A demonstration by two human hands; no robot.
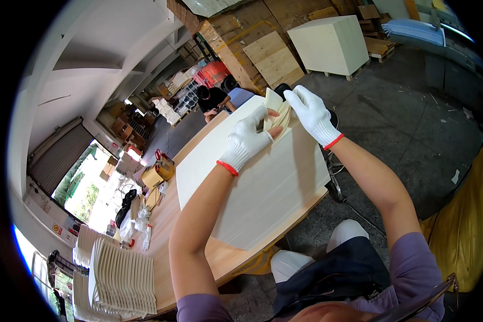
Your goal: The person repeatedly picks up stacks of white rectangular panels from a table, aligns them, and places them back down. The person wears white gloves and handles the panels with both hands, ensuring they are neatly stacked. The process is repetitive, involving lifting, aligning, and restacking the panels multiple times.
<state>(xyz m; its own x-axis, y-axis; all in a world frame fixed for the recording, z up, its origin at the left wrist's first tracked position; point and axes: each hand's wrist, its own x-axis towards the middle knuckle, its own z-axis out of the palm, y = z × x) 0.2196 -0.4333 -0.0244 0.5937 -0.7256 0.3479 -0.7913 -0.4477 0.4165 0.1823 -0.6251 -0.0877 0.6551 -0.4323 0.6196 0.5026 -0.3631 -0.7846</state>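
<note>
My left hand (245, 140), in a white knit glove with bare thumb and fingertip showing, grips a small bunch of thin cream strips (282, 119) near the far edge of a large pale sheet (252, 188). The strips look bent or folded; their material I cannot make out. My right hand (310, 114), gloved in white with a red cuff, is closed at the strips' right side, its fingertips pinched against them. Part of the strips is hidden behind the fingers. The pale sheet lies flat on a wooden table (169, 252).
Stacks of curved cream pieces (124, 276) stand at the table's near left. Plastic bags (141, 225) and a yellow container (153, 177) sit along its left side. A person (216, 102) sits beyond the table. A large pale crate (330, 45) stands on the floor behind.
</note>
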